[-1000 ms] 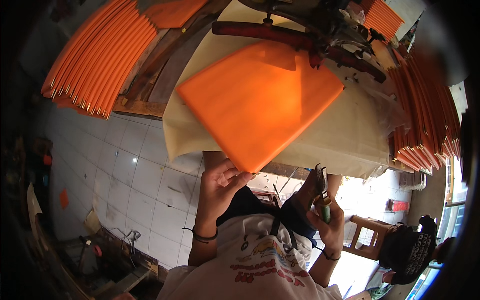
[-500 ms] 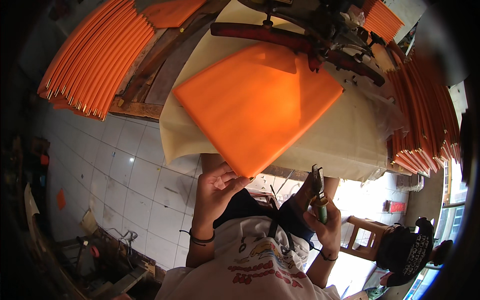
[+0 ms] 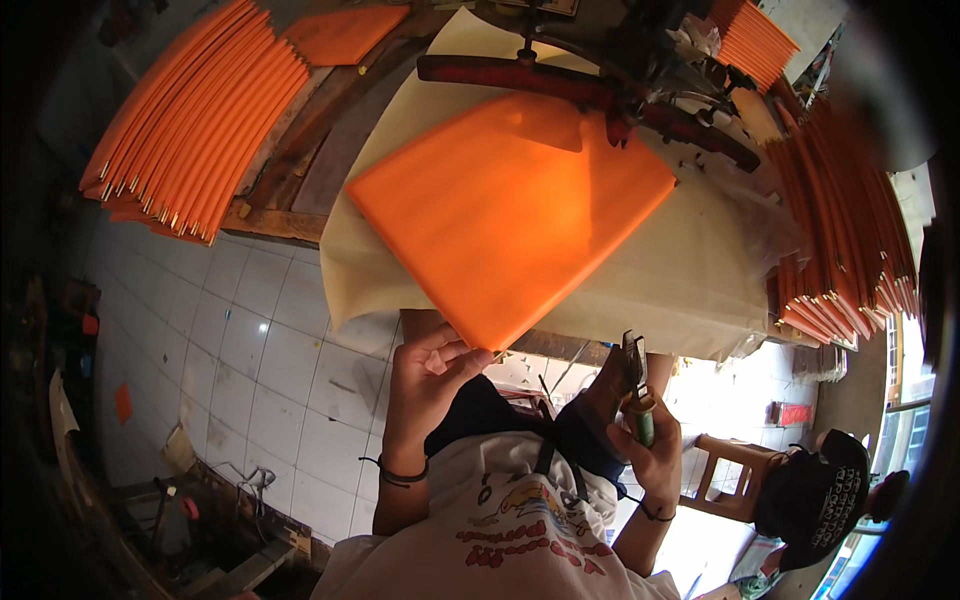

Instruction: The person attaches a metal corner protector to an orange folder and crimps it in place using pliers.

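Note:
A flat orange cover (image 3: 500,220) lies at a slant on a cream sheet over the bench, its near corner jutting past the bench edge toward me. My left hand (image 3: 430,375) pinches that near corner between thumb and fingers. A small brass-coloured bit shows at the corner beside the thumb; its exact form is too small to tell. Off to the right, my right hand (image 3: 650,450) grips pliers (image 3: 634,375) by their green handles. The metal jaws point up and away from the cover, with nothing seen in them.
Stacks of orange covers with brass-tipped corners stand at the left (image 3: 195,120) and right (image 3: 845,230). A dark red machine bar (image 3: 520,72) spans above the cover's far side. Beneath the bench lies white tiled floor (image 3: 290,370). A stool (image 3: 725,475) is at my right, beside dark clothing.
The orange cover has shifted and turned slightly, its right corner a little farther left. My left hand stays pinched at the near corner, and the pliers keep nearly the same place.

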Available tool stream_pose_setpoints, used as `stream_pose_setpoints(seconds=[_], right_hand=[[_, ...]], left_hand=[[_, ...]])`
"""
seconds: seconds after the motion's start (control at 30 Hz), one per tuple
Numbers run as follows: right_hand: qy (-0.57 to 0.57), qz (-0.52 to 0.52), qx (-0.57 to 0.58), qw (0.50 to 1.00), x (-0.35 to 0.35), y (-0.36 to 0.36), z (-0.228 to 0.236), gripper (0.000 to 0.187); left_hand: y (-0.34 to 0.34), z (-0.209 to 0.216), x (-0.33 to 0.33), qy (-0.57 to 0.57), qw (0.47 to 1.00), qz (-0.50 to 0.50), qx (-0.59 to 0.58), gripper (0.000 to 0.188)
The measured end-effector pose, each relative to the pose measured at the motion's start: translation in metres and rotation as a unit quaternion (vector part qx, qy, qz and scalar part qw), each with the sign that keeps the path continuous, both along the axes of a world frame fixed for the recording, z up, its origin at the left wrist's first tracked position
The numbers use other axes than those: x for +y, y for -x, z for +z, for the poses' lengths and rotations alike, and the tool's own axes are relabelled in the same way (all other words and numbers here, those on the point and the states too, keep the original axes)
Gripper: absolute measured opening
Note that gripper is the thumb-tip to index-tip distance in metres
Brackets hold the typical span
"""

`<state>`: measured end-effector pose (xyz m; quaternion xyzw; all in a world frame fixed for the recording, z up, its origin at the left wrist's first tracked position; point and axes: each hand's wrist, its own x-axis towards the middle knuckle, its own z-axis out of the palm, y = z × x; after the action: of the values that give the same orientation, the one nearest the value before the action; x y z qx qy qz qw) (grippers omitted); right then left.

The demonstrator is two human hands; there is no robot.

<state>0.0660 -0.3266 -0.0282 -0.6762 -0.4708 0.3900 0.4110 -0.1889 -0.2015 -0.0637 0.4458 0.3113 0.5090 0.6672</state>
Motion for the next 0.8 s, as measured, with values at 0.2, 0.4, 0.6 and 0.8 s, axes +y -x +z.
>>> stream_pose_setpoints(seconds=[0.2,0.4,0.6,0.8], right_hand=[[0.009,-0.007,-0.012,1.0,-0.004,0.0,0.013,0.028],[0.014,-0.017,-0.02,1.0,-0.005,-0.004,0.015,0.029],[-0.002,-0.01,-0.024,1.0,-0.001,-0.007,0.009,0.029],[0.0,-0.019,0.014,1.0,0.009,-0.001,0.017,0.022]], left_hand=[[-0.002,0.001,-0.004,0.021,1.0,0.014,0.009,0.023],[-0.004,0.003,-0.006,0.019,1.0,0.02,0.006,0.024],[0.004,0.008,-0.014,0.008,1.0,-0.008,0.02,0.021],[0.009,0.009,-0.04,0.043,0.999,-0.026,0.014,0.019]])
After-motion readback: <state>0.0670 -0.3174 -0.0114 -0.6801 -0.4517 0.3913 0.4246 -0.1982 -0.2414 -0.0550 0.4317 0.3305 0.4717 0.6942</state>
